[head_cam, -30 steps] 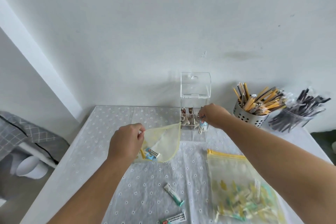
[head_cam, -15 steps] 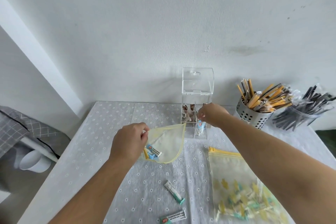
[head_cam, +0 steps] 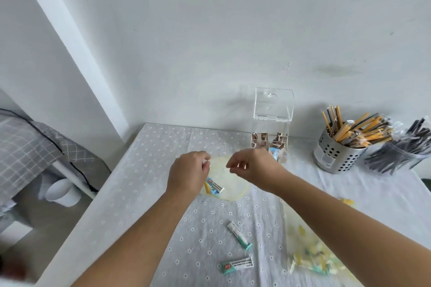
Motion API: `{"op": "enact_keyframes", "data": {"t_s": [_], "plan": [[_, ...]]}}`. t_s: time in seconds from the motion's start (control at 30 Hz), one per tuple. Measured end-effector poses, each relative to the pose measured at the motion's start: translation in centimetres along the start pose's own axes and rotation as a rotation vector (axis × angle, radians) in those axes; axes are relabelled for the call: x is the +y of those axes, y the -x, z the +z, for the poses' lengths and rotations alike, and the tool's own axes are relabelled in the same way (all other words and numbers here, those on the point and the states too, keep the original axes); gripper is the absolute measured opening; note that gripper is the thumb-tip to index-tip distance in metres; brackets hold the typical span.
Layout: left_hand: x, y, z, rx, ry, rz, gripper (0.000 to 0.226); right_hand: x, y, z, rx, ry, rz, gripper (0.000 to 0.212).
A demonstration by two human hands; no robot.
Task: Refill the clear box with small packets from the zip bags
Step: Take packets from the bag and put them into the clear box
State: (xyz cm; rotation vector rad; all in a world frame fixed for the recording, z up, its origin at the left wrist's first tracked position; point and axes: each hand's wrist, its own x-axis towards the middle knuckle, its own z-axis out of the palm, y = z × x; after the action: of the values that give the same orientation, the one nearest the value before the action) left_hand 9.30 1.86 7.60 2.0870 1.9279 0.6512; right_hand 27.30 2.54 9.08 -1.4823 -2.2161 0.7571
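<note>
The clear box [head_cam: 271,140] stands at the back of the table with its lid tipped up; brown packets and one blue packet sit inside. In front of it lies a small yellow-edged zip bag [head_cam: 233,182] holding blue packets [head_cam: 215,187]. My left hand [head_cam: 189,172] pinches the bag's left rim. My right hand [head_cam: 253,165] hovers over the bag's mouth with loosely curled fingers and nothing visible in them. A larger zip bag [head_cam: 307,254] of yellow and green packets lies blurred at the right, partly under my right forearm.
Two loose green-tipped packets [head_cam: 240,235] [head_cam: 238,266] lie on the dotted tablecloth [head_cam: 149,184] near me. A perforated metal cup [head_cam: 335,158] of yellow sticks and a clear holder [head_cam: 401,150] of dark sticks stand at the back right. The wall is close behind; the table's left edge drops off.
My right hand has come back from the clear box to the small zip bag's mouth, leaving a blue packet in the box. My left hand stays on the bag's rim.
</note>
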Motion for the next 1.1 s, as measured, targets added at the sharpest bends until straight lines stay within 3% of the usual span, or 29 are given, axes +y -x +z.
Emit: {"op": "enact_keyframes", "data": {"t_s": [0.2,0.37,0.57,0.7,0.93,1.1], "plan": [[-1.5,2.0,0.4,0.034,0.046,0.069,0.018,0.5,-2.7,7.7,-0.354,0.247,0.135,0.043],[-2.2,2.4,0.2,0.051,0.068,0.113,0.018,1.6,-4.0,11.1,-0.455,0.267,0.141,0.063],[-2.9,2.7,0.2,0.055,0.072,0.113,0.015,1.0,-4.7,12.5,-0.429,0.420,-0.007,0.040],[-3.1,2.7,0.2,0.052,0.066,0.103,0.016,1.0,-4.8,13.3,-0.372,0.401,-0.068,0.032],[-3.3,2.5,0.0,0.050,0.075,0.080,0.016,1.9,-6.1,13.8,-0.245,0.161,0.131,0.027],[-3.1,2.2,-0.2,0.045,0.078,0.072,0.016,2.0,-5.6,13.8,-0.166,0.129,0.127,0.019]]}}
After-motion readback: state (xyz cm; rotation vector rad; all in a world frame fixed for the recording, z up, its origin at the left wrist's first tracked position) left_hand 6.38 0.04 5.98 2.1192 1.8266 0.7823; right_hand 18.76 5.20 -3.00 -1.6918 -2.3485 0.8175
